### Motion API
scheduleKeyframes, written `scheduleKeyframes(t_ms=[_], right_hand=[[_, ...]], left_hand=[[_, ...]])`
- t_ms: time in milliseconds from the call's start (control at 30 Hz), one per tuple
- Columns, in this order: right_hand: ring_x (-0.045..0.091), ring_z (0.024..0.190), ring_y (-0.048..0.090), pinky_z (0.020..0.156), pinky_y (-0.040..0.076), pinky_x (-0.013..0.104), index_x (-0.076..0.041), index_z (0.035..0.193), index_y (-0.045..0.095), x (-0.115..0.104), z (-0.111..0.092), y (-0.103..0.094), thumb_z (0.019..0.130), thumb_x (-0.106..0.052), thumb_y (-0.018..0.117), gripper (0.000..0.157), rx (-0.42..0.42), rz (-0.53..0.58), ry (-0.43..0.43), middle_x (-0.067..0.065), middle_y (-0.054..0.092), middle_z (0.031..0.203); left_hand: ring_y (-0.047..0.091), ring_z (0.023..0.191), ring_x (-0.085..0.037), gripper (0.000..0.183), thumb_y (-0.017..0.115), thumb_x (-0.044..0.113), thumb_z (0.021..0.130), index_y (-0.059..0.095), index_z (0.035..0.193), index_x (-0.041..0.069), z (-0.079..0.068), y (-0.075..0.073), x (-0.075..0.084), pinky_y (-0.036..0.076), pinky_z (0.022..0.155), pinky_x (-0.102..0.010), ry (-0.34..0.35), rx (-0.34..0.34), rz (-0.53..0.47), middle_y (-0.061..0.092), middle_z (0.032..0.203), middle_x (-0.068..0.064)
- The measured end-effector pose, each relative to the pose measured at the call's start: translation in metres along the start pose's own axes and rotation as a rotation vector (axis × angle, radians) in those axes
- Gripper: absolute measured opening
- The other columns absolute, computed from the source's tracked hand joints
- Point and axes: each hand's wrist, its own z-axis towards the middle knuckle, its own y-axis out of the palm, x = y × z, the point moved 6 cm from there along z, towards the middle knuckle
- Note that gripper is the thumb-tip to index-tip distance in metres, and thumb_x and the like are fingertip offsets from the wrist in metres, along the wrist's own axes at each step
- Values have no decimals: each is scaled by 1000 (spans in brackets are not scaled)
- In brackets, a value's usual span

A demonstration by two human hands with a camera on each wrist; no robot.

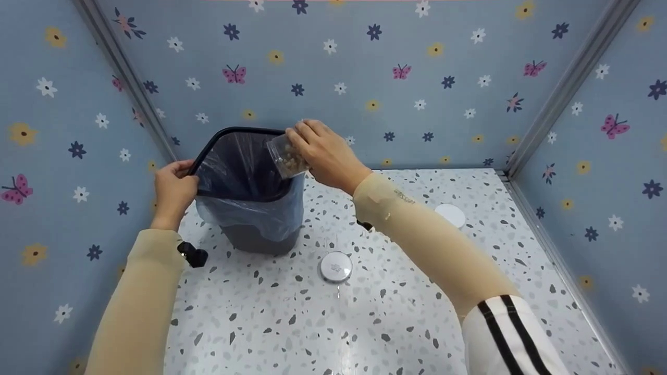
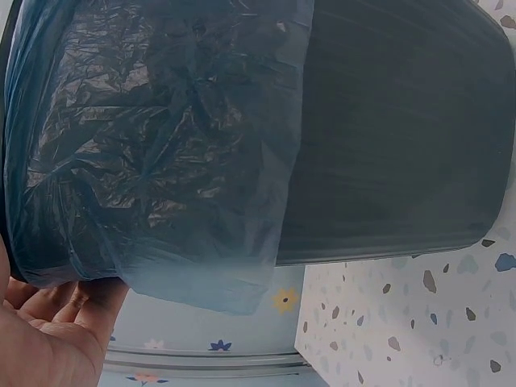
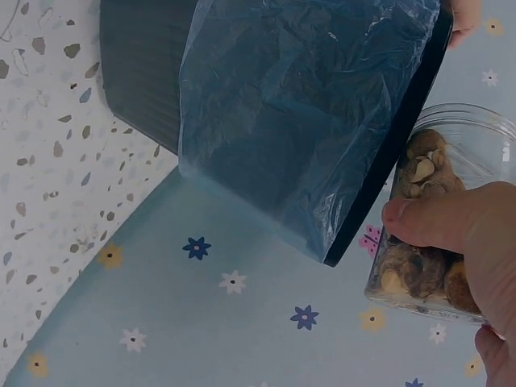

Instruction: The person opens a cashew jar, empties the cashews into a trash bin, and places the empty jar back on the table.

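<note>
A dark grey trash bin (image 1: 260, 239) stands tilted on the speckled surface, lined with a translucent blue plastic bag (image 1: 276, 219) folded over its black rim. At the rim's left side, my left hand (image 1: 176, 190) grips the edge with fingers curled round it; the left wrist view shows those fingers (image 2: 76, 310) under the bag's edge. My right hand (image 1: 325, 153) holds a clear plastic jar (image 1: 287, 156), tipped sideways at the bin's right rim. Brown, lumpy pieces (image 3: 423, 270) lie inside the jar, in the right wrist view under my thumb.
A round white lid (image 1: 336, 267) lies on the speckled surface (image 1: 396, 323) in front of the bin. Farther right, a white disc (image 1: 451, 215) is partly covered by my right forearm. Blue flower-patterned walls (image 1: 354, 67) rise at the back and both sides.
</note>
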Motion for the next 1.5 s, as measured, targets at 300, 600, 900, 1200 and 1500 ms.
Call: scheduleKeyframes(t_ms=[300,600,900,1200,1500], right_hand=[[37,144,54,128,41,46,-2,157,52,0,3,-2,100,-1,65,58,2,-19,-13,18,59,152],[37,145,53,129,41,46,-2,157,52,-2,5,-2,102,-6,70,59,2,-30,-19,19,58,152],[37,144,54,127,42,45,-2,157,53,-4,7,0,100,-1,67,58,14,-78,-37,18,59,152],[38,146,53,130,39,46,-1,158,51,-5,9,-1,97,-1,69,63,2,-100,-55,20,59,153],[37,150,51,131,37,46,-2,160,49,-7,10,-2,96,2,70,67,-12,-117,-76,20,56,157]], left_hand=[[61,113,-12,48,51,3,102,62,149,-3,1,0,0,48,88,-18,15,3,13,68,141,-21],[62,111,-12,48,51,2,101,63,148,-2,0,0,0,48,87,-19,16,10,13,68,139,-21],[62,112,-14,49,49,4,102,62,149,-1,0,0,0,48,88,-20,12,8,17,69,140,-21],[62,112,-14,49,49,4,102,63,149,0,1,0,-1,48,88,-20,-3,7,14,69,141,-20],[62,112,-15,48,50,5,103,63,149,0,1,0,-1,49,88,-20,0,7,28,69,140,-20]])
